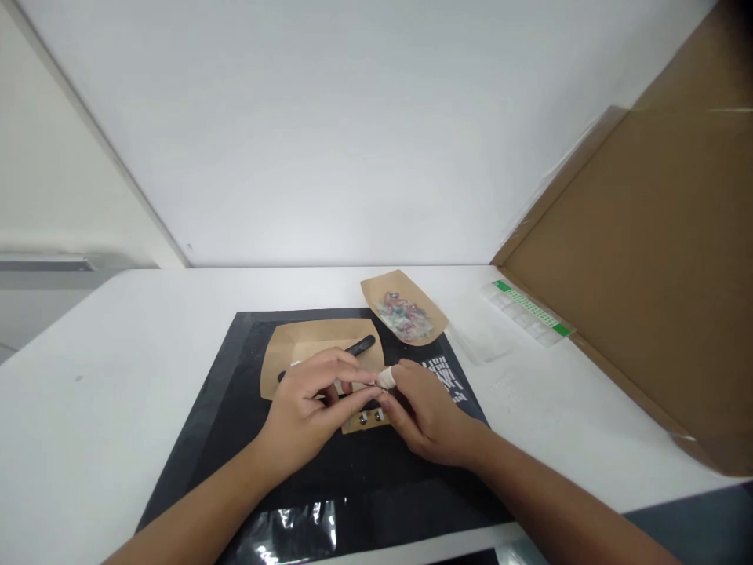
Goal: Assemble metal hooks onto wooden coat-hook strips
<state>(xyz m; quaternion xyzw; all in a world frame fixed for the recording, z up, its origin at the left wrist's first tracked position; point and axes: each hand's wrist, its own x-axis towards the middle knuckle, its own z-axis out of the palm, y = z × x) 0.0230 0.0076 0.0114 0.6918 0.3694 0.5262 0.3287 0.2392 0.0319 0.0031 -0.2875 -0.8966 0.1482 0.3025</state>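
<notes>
Over the black mat (pixel 329 486), my left hand (pixel 314 396) and my right hand (pixel 429 416) meet at the fingertips. Both pinch a tiny item between them, too small to make out. A white wrap covers a fingertip of my right hand. Just below the fingers lies a small tan card (pixel 363 421) with shiny round pieces on it. Behind my left hand is a brown paper tray (pixel 282 349), with a black stick-like tool (pixel 361 345) lying across it.
A second paper tray (pixel 380 284) at the back holds small clear bags. White label strips (pixel 447 377) lie by my right hand. A clear compartment box with a green label (pixel 532 310) sits near the cardboard wall (pixel 647 259) at right.
</notes>
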